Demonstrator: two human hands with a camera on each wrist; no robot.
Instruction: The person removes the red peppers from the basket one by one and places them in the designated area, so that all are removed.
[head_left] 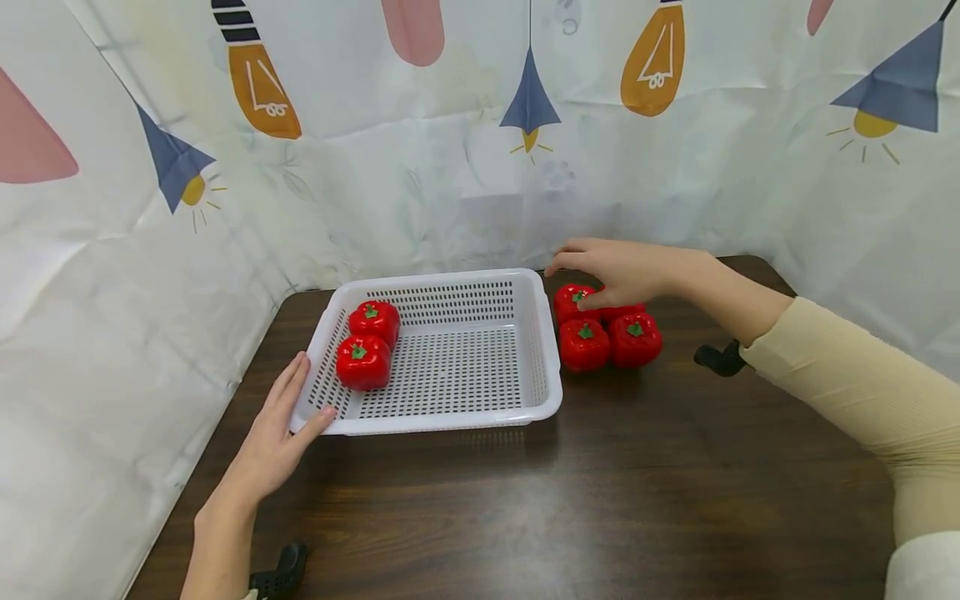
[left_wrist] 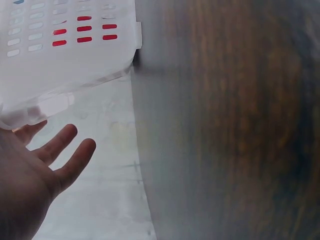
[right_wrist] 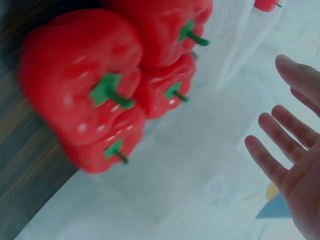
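Observation:
A white perforated plastic basket holds two red bell peppers, one nearer and one behind it, along its left side. My left hand rests at the basket's front left corner, thumb at the front rim and fingers along the left side. Its fingers look extended and spread in the left wrist view. To the right of the basket, several more red bell peppers with green stems stand bunched together. Above that bunch hovers my right hand, fingers spread and holding nothing, as the right wrist view shows.
The dark wooden table extends in front of the basket and to the right of the peppers. A white curtain printed with lamps and bulbs hangs close behind the basket and down the sides. Black straps sit at both wrists.

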